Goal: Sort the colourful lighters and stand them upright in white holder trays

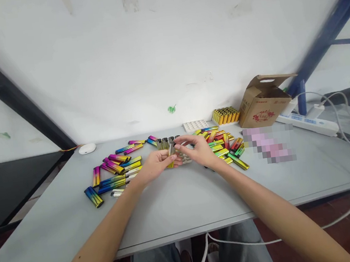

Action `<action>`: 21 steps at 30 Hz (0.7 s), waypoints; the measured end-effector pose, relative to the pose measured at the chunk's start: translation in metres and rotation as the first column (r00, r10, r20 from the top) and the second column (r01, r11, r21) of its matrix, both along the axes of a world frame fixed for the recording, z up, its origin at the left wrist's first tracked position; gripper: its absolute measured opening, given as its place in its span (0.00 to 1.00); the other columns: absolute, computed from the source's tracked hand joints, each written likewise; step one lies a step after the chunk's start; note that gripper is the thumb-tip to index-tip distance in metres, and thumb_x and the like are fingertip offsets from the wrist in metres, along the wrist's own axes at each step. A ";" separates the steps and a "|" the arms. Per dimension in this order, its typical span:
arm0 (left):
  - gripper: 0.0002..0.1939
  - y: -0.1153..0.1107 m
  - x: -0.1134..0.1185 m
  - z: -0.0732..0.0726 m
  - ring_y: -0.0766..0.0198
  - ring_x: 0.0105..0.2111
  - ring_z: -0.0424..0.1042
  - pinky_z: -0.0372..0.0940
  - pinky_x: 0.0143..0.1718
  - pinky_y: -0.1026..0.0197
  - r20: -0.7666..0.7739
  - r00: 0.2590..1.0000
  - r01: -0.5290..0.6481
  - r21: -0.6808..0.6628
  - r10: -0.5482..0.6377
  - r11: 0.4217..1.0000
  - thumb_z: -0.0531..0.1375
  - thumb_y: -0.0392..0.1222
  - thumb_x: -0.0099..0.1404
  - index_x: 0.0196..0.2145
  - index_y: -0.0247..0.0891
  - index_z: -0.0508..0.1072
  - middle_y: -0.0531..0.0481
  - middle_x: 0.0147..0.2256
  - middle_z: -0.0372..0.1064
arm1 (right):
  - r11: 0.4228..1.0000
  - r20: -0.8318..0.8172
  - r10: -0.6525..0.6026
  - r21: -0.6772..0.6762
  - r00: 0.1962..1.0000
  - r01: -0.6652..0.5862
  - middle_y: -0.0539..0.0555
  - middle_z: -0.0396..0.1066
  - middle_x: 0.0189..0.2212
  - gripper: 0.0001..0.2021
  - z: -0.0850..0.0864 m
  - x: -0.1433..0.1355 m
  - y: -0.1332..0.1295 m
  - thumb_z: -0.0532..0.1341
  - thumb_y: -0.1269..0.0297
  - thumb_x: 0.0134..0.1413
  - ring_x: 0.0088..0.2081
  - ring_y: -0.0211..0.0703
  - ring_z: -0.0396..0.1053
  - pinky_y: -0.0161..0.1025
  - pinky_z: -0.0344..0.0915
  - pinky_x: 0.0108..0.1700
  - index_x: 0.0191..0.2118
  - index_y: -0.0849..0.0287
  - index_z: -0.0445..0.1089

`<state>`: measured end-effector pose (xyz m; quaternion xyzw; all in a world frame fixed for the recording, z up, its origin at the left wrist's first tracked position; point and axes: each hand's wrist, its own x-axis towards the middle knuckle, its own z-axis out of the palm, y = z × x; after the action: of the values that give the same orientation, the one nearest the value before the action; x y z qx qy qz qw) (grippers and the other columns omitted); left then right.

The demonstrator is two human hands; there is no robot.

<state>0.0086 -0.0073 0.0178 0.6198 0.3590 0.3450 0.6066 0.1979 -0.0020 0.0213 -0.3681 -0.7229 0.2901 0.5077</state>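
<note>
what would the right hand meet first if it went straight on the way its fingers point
Most likely the lighter held in the left hand; the right hand points toward its dark top, apparently very close, though contact is hard to tell.

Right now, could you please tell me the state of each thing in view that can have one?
Held lighter: tilted slightly
Left hand: holding the lighter
Right hand: fingers at the lighter's top, grip unclear
Front tray: partly hidden, standing lighters in it
Loose lighters: lying scattered
Back tray: flat, holes showing
Yellow lighters: standing upright in rows
Box: open, flap raised
Power strip: plug in it
</note>
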 end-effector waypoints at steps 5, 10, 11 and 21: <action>0.17 -0.002 0.007 -0.004 0.54 0.39 0.77 0.69 0.48 0.51 0.001 0.999 -0.049 0.069 0.049 0.996 0.66 0.49 0.57 0.38 0.33 0.78 0.41 0.37 0.78 | 0.994 -0.095 0.035 -0.102 0.995 -0.045 0.53 0.77 0.32 0.12 -0.002 -0.003 0.002 0.67 0.60 0.47 0.35 0.41 0.74 0.40 0.72 0.41 0.39 0.59 0.75; 0.19 -0.003 0.009 0.002 0.55 0.40 0.77 0.69 0.48 0.51 0.015 0.988 -0.156 0.085 0.155 0.984 0.68 0.50 0.55 0.40 0.35 0.78 0.43 0.38 0.78 | 0.987 -0.243 -0.028 -0.162 0.970 -0.012 0.53 0.77 0.31 0.15 0.003 0.005 0.010 0.70 0.56 0.42 0.35 0.43 0.75 0.40 0.73 0.40 0.36 0.59 0.75; 0.20 -0.002 0.007 0.003 0.55 0.39 0.77 0.70 0.47 0.51 0.022 0.980 -0.198 0.088 0.197 0.976 0.67 0.51 0.55 0.41 0.35 0.78 0.43 0.38 0.78 | 0.986 -0.279 -0.062 -0.165 0.958 0.015 0.53 0.77 0.31 0.16 0.005 0.008 0.012 0.70 0.55 0.42 0.36 0.43 0.75 0.41 0.73 0.41 0.36 0.59 0.75; 0.00 0.022 -0.052 0.010 0.62 0.24 0.69 0.65 0.27 0.64 -0.105 0.832 -0.475 0.372 0.544 0.798 0.66 0.36 0.54 0.26 0.38 0.78 0.49 0.23 0.73 | 0.975 -0.193 -0.208 -0.121 0.959 0.187 0.55 0.77 0.32 0.14 -0.006 0.028 0.029 0.67 0.57 0.47 0.37 0.45 0.76 0.44 0.73 0.44 0.37 0.59 0.72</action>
<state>-0.0432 0.0149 0.0280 0.6245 0.5108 0.4851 0.3372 0.2259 0.0272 0.0152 -0.4321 -0.6109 0.3108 0.5861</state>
